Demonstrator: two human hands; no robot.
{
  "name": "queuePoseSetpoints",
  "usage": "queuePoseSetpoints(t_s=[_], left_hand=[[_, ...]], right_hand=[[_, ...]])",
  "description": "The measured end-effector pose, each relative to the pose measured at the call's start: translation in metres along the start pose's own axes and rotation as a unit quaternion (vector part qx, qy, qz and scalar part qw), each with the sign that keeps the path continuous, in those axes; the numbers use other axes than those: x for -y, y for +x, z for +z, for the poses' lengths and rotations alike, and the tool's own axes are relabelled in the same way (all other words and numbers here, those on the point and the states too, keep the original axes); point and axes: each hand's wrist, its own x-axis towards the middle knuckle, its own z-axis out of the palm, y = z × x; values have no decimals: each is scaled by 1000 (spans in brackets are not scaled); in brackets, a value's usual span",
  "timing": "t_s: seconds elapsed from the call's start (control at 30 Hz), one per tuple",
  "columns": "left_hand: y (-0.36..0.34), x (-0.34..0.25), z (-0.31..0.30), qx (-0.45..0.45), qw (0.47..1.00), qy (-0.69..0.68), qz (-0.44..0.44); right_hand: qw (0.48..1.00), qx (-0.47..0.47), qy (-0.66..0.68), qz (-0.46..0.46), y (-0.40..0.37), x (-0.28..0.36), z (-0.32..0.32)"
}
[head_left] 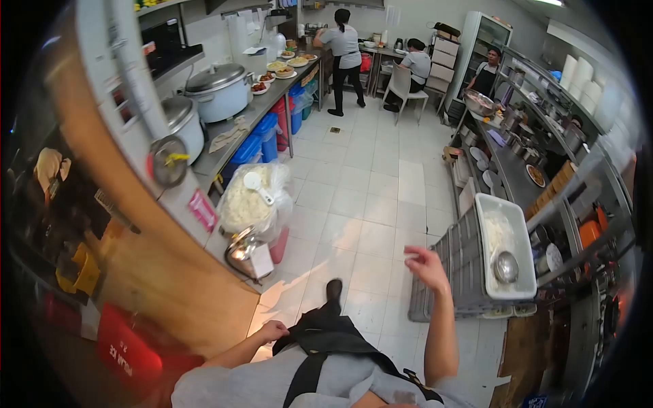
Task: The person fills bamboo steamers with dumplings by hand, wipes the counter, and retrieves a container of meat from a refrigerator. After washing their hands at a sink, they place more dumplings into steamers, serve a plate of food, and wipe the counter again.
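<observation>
My right hand [427,267] is raised over the floor beside the stacked grey crates [445,272], its fingers loosely bent and apart with nothing in them. Low by my dark apron [330,340], my left hand [274,331] has its fingers curled together, and no object shows in it. A white tub [527,255] with pale food and a metal bowl [506,266] tops the crates. Across from it, a clear bag of pale food [245,207] bears a white scoop [258,186]. A shiny metal item [243,253] sits just below the bag.
Tiled floor [347,187] runs between a left counter [235,132] with large pots [218,92] and plated food, and a right counter [507,153] with shelves. Three people are farther back: one standing [343,58], one seated [415,66], one at the right [486,75]. A red container [129,347] is lower left.
</observation>
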Motion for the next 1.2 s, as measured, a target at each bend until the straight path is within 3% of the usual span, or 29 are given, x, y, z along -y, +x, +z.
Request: queuePoseSetpoints(t_s=[0.07,0.1,0.13,0.17,0.2,0.27,0.3,0.33,0.37,0.4,0.43,0.47,0.5,0.57,0.67,0.73,0.77,0.8,0.83,0.87,0.9,0.93,1.0,1.03,1.07,1.13,1.2], left_hand=[[52,-44,-27,30,970,-88,-223],[100,-37,-35,66,967,-136,-206],[142,-45,-48,90,954,-238,-160],[177,-100,-58,67,964,-216,-142],[243,-129,-62,96,983,-123,-97],[373,-192,-68,131,989,47,-39],[437,-223,-71,145,981,124,-27],[521,-233,-68,114,979,143,92],[562,-297,-73,85,954,189,215],[605,-356,-73,65,944,160,280],[624,-434,-70,49,952,149,265],[666,-477,-66,34,927,159,339],[666,-546,-63,57,925,130,353],[712,-619,-35,105,940,38,323],[783,-668,19,166,933,76,309],[847,-643,62,164,920,136,328],[876,-615,83,170,947,164,219],[910,-556,97,172,942,139,254],[911,-528,96,196,932,238,190],[920,-465,91,191,934,289,91],[915,-432,68,300,809,493,113],[884,-433,47,323,810,490,12],[850,-471,36,232,886,322,-239],[843,-494,35,190,894,270,-304],[844,-512,34,170,894,245,-335],[848,-542,31,146,892,212,-373],[852,-569,28,130,892,190,-390]], right_hand=[[987,-59,-117,-98,76,14,-16],[986,-102,-105,-85,105,3,-25],[985,-61,-147,-65,136,-13,-39],[982,-33,-185,-36,156,-27,-66],[979,-113,-168,-7,162,-39,-98],[957,-55,-280,50,164,-57,-146],[968,-118,-211,60,160,-51,-174],[965,-227,42,127,157,-46,-200],[937,-314,110,103,158,-40,-226],[897,-394,158,126,163,-29,-254],[870,-447,176,107,173,-16,-279],[843,-488,209,87,185,-16,-310],[814,-526,239,65,200,-22,-342],[789,-560,250,23,236,-49,-416],[760,-602,246,0,298,-104,-548],[729,-635,255,-14,352,-151,-658],[734,-628,258,-15,381,-183,-714],[702,-655,279,-18,409,-217,-772],[668,-680,300,-28,440,-242,-837],[669,-675,310,-24,463,-269,-887],[621,-712,328,-26,483,-295,-934],[567,-748,343,-25,499,-319,-970],[533,-762,367,25,518,-356,-1038],[500,-773,384,66,525,-371,-1061],[497,-774,386,77,531,-377,-1077],[373,-825,422,49,537,-386,-1110],[389,-827,397,88,535,-390,-1126]])
